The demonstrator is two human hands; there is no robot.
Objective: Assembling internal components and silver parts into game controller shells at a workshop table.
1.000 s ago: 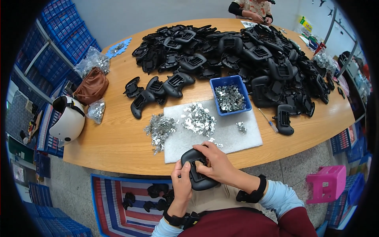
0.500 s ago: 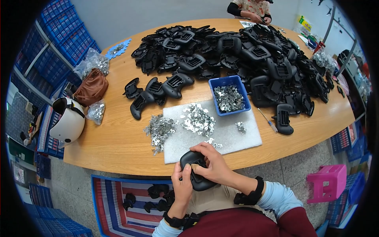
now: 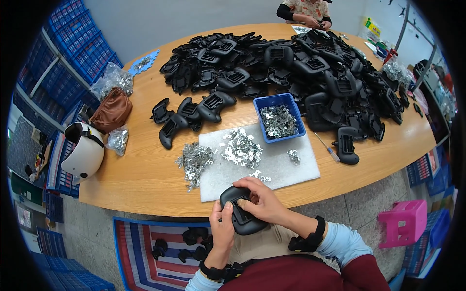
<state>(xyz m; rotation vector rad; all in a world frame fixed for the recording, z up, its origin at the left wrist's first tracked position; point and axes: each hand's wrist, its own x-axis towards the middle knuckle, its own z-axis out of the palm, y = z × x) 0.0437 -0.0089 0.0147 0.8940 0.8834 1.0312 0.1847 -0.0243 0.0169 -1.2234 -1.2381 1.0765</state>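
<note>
My left hand (image 3: 221, 229) grips a black plastic shell (image 3: 239, 224) from its left side, just off the near table edge. My right hand (image 3: 259, 201) lies over the shell's top, fingertips pressed into its recess. Just beyond my hands a white mat (image 3: 286, 167) carries heaps of small silver metal clips (image 3: 240, 148). A blue tray (image 3: 279, 122) of the same clips stands at the mat's far edge.
A big heap of black shells (image 3: 301, 68) covers the far half of the wooden table (image 3: 141, 169). Three finished shells (image 3: 189, 116) lie left of the tray. A white helmet (image 3: 83, 150), brown bag (image 3: 110, 109), pink stool (image 3: 407, 223). Another person's hands (image 3: 310, 19) work opposite.
My right fingers have shifted slightly on the shell's recess; the shell stays in both hands at the same spot.
</note>
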